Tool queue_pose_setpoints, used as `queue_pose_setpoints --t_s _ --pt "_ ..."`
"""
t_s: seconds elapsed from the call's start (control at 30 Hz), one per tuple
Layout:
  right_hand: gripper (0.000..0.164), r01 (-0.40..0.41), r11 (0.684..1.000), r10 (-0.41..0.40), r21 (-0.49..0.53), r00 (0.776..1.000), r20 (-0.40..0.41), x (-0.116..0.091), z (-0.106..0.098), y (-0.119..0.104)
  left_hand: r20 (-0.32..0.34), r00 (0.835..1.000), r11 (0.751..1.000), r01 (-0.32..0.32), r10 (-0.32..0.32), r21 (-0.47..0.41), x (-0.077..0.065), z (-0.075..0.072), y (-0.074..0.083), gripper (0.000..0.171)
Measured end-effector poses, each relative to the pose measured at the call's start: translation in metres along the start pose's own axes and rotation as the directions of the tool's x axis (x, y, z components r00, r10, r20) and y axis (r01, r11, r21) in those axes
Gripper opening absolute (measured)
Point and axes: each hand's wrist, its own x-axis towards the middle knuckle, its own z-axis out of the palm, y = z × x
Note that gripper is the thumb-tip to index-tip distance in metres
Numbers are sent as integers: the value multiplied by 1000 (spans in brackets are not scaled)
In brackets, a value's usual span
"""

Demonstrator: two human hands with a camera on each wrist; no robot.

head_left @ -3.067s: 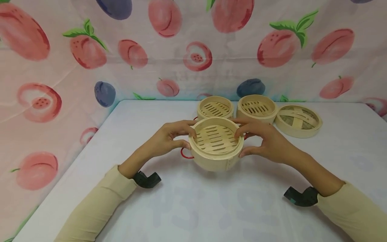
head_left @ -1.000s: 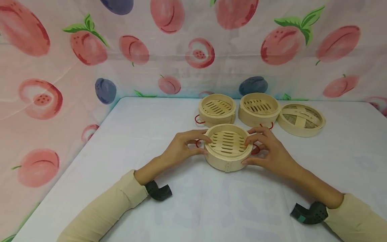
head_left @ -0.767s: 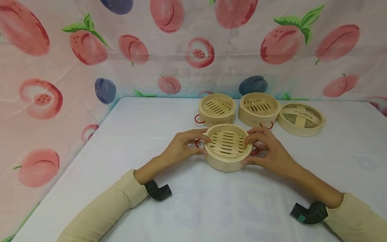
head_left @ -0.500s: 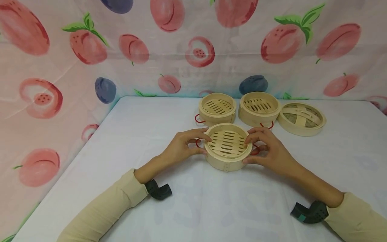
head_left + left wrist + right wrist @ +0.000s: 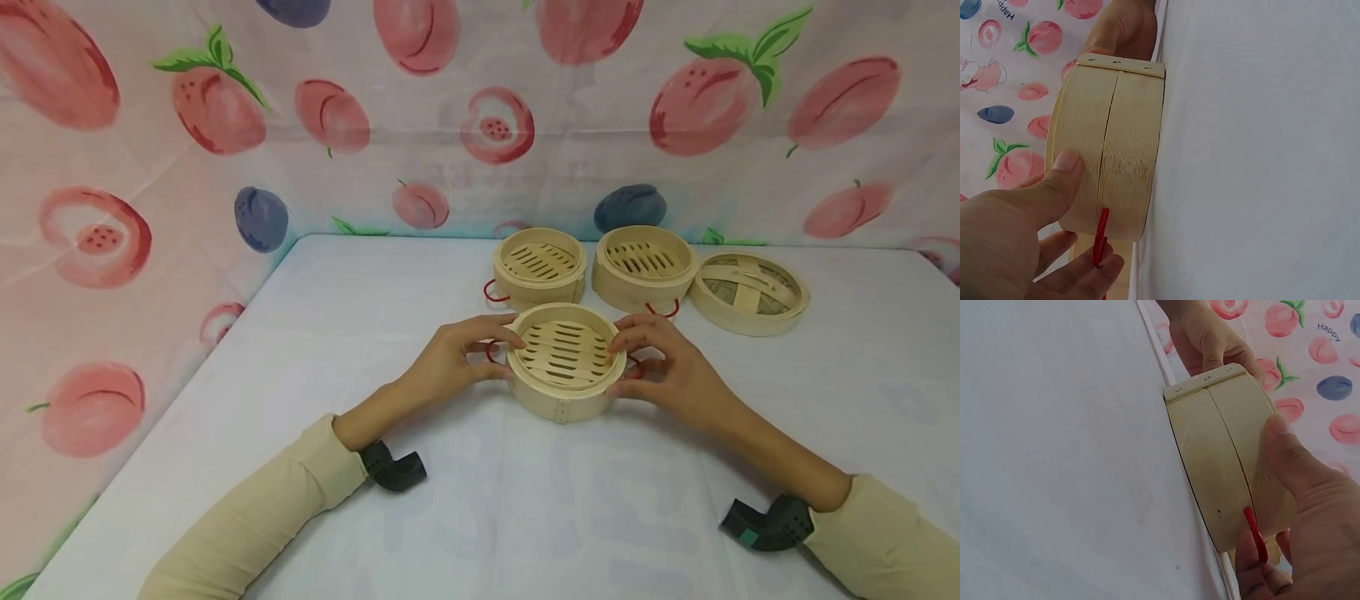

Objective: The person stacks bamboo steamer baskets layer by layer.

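A round bamboo steamer basket (image 5: pixel 561 405) with a slatted bottom stands level on the white table, between both hands. My left hand (image 5: pixel 452 360) grips its left wall, fingertips over the rim and thumb (image 5: pixel 1067 164) against the outside. On the other side my right hand (image 5: pixel 673 367) pinches the right wall the same way, thumb (image 5: pixel 1280 428) on the outer face. Red loop handles (image 5: pixel 1101 237) stick out at both sides, close to my fingers. The stapled seam of the basket faces me.
Behind it stand two similar steamer baskets, one at left (image 5: pixel 538 287) and one at right (image 5: pixel 643 287), with a woven steamer lid (image 5: pixel 750 310) beside them. A fruit-print cloth (image 5: pixel 420 125) hangs behind the white table (image 5: pixel 480 517).
Earlier the steamer basket was held up, tilted, further left. It has come down onto the table and slightly right, uncovering the rear baskets. Lately the hands have hardly moved; my right thumb slid up slightly.
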Motion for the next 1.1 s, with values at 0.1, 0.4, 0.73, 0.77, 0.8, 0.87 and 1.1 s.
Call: queue_pose_setpoints --t_s 0.1,0.4,0.73,0.77,0.8,0.87,1.1 --pt "45 -37 999 37 -5 999 1 -1 0 1 1 1000 1000 3 -3 -4 0 0 1 34" --pt "54 -152 984 149 91 988 40 1 -5 7 16 999 1000 30 -30 -2 1 -1 3 33" --pt "55 -250 949 240 191 968 74 1 -7 6 52 996 997 75 -75 -10 3 -7 6 35" --pt "55 -252 948 241 196 967 76 1 -7 6 53 995 996 85 -84 -7 4 -8 6 35" --pt "55 -252 946 241 204 967 77 1 -7 6 52 994 995 95 -95 -3 4 -9 6 35" --pt "56 -253 944 242 212 967 80 1 -7 6 51 993 994 109 -109 -5 4 -11 7 35" --pt "55 -275 941 262 197 961 91 2 -10 9 27 987 987 162 -161 -19 6 -23 5 32"
